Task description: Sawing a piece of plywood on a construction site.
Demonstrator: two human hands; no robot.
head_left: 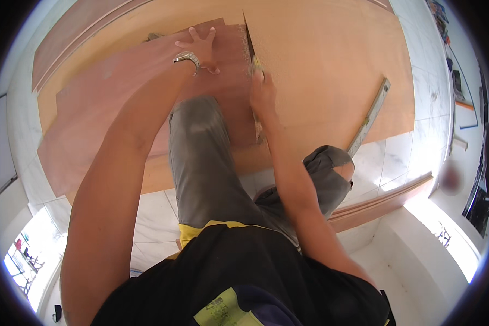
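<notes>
My left hand lies flat with spread fingers on a reddish-brown wooden panel, a metal-band watch on its wrist. My right hand is closed around the handle of a handsaw, slightly blurred. The dark, narrow saw blade points away from me along the panel's right edge. Pale sawdust lies beside that edge. Under the panel is a larger light-brown sheet. My left knee presses on the panel.
A metal spirit level lies aslant on the light sheet at the right. Reddish-brown boards lie at the far left and along the lower right. White marble-look tiles surround the sheet. Tools and other items line the far right wall.
</notes>
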